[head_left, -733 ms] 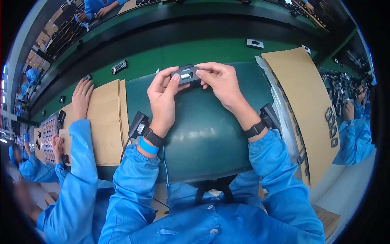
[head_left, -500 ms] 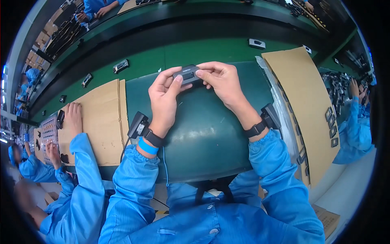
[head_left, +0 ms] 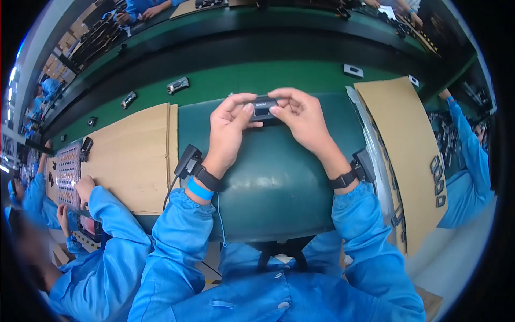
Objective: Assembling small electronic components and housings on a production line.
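Observation:
A small dark grey plastic casing (head_left: 262, 104), roughly rectangular with a recessed window in its face, is held up over the far part of the green work mat (head_left: 257, 177). My left hand (head_left: 227, 129) grips its left end, thumb on the face and fingers behind. At the other end my right hand (head_left: 304, 122) pinches it the same way, its thumb beside the window. The casing's back is hidden by my fingers. Both wrists wear black straps with small black boxes.
Beyond the mat runs a green conveyor belt (head_left: 279, 75) carrying spaced small devices, one a white-and-black unit (head_left: 353, 71). A cardboard sheet (head_left: 134, 155) lies left, by a parts tray (head_left: 67, 174) and a co-worker's hand (head_left: 85, 189). Black frames (head_left: 440, 187) sit on the right cardboard (head_left: 394, 129).
The casing stays between both hands, turned slightly so its face looks different. The co-worker's hand at left has drawn back from the black part. The whole view has shifted a little.

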A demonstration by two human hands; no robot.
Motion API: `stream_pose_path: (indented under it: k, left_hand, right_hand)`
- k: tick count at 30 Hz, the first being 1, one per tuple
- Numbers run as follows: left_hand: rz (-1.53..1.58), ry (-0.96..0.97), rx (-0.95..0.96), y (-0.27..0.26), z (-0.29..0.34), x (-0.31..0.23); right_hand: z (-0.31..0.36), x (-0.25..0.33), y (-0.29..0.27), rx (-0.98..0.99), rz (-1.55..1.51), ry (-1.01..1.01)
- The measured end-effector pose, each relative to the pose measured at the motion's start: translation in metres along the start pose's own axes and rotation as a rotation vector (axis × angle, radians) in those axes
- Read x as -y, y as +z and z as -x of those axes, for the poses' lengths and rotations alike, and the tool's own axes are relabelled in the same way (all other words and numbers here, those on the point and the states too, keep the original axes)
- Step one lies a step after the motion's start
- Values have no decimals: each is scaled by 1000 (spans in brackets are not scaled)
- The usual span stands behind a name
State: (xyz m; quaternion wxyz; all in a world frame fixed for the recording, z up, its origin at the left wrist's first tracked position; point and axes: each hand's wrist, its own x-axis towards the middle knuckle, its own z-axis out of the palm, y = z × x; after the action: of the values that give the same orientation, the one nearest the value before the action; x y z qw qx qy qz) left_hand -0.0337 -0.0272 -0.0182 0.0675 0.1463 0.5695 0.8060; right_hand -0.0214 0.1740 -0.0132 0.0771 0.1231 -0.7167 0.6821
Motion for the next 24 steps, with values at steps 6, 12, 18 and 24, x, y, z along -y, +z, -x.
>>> stream_pose_path:
  k: [6, 12, 18, 24]
  left_hand:
    - [-40, -23, -55, -11, 10, 2]
    - [-40, -65, -192, 4, 20, 20]
    - [-49, -50, -185, 2, 10, 18]
    - [-64, -56, -180, 1, 7, 23]
  right_hand:
    - [10, 0, 14, 2, -127, 58]
    - [-56, -25, -17, -266, -30, 74]
    - [-111, -72, -58, -562, 971, 26]
    - [-67, 24, 17, -164, 485, -263]
